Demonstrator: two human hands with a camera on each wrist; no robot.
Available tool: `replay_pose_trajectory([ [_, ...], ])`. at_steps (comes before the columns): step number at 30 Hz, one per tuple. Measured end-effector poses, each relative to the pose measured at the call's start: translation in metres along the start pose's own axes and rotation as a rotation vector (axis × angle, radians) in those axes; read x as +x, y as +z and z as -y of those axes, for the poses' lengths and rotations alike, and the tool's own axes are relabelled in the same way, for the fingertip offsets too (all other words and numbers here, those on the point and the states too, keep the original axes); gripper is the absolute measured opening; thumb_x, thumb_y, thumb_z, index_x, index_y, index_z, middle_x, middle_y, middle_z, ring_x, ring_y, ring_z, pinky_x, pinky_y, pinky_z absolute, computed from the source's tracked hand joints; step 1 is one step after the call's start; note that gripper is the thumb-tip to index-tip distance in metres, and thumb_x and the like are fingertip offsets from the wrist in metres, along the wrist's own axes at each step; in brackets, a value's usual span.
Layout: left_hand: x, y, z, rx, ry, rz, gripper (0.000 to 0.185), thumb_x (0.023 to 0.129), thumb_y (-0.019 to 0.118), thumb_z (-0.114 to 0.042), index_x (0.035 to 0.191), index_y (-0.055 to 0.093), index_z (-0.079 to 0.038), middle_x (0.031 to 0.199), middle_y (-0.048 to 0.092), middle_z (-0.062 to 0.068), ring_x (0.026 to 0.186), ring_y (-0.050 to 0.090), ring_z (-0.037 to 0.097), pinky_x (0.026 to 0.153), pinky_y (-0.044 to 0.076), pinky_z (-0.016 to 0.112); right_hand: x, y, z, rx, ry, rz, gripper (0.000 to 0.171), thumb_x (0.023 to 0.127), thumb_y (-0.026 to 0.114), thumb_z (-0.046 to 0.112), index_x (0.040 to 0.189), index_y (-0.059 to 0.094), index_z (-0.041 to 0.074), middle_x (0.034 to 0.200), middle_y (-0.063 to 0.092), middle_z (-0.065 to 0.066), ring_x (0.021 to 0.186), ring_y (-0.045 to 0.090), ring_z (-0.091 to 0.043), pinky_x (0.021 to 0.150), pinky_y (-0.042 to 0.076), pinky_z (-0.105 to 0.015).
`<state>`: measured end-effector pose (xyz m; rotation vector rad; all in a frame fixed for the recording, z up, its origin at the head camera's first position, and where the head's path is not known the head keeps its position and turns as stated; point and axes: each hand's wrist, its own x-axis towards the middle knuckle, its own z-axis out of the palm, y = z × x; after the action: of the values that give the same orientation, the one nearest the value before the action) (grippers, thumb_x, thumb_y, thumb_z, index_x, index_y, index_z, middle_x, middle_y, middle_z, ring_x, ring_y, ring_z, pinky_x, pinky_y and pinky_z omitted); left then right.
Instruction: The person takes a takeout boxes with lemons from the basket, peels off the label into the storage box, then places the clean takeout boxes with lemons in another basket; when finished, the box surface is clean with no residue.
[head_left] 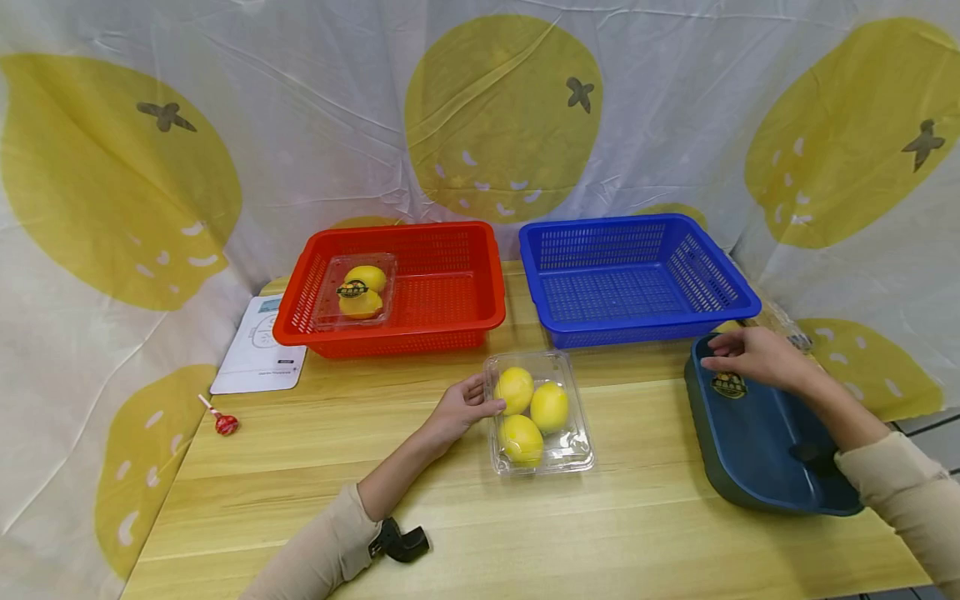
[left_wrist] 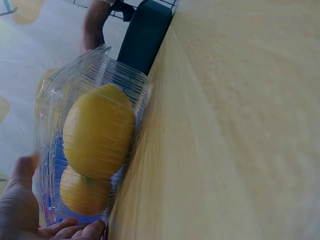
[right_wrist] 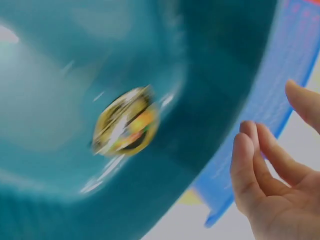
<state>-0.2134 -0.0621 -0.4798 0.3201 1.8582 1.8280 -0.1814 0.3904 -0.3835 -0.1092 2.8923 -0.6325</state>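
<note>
A clear plastic box with three yellow lemons stands on the table. My left hand grips its left side, thumb over the top edge and fingers against the side wall. From the left wrist view, two of the lemons show through the ribbed wall. My right hand hovers over the far end of a dark teal basin. Its thumb and fingers stand apart with nothing between them in the right wrist view. Below it in the basin is a black-and-gold label, blurred.
A red basket at the back left holds another clear box of lemons with a label. Right of it stands a blue basket. A printed sheet and a red lollipop lie at the left.
</note>
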Motion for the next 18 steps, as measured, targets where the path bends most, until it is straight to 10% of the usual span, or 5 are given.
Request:
replay_pose_trajectory([
  [18, 0.0, 0.0, 0.0, 0.007, 0.0, -0.002, 0.078, 0.089, 0.072, -0.016, 0.151, 0.029, 0.002, 0.155, 0.034, 0.02, 0.143, 0.035, 0.034, 0.115, 0.034, 0.043, -0.022, 0.026, 0.093, 0.255, 0.057, 0.046, 0.07, 0.095, 0.058, 0.047, 0.138, 0.046, -0.007, 0.119, 0.063, -0.019, 0.107, 0.059, -0.029, 0.081, 0.051, -0.033],
])
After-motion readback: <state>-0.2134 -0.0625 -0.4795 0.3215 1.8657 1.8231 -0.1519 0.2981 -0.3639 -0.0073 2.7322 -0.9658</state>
